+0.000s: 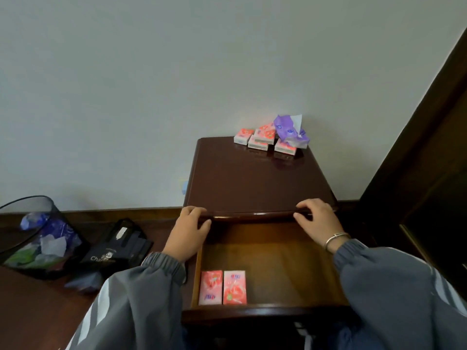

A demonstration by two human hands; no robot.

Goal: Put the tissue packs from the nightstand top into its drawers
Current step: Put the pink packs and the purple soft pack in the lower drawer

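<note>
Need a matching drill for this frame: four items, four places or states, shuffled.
1 purple pack
2 bin
3 bracelet
4 drawer

a on the right wrist
b on the floor, left of the nightstand
c pulled open, two pink packs at its front left
d back of the nightstand top, on a pile of pink packs

Pairs: 1-d, 2-b, 3-a, 4-c

A single wide-angle view, worn on the head, looks forward and down from just in front of and above the nightstand [252, 183], facing the pale wall [177, 72] behind it. It sits close. The open drawer [278, 261] fills the lower middle, with the left hand [189, 231] and right hand [316, 219] at mid-frame. A waste bin [32, 236] lies at the far left, and a dark wooden frame [417, 160] leans in at the right.
</note>
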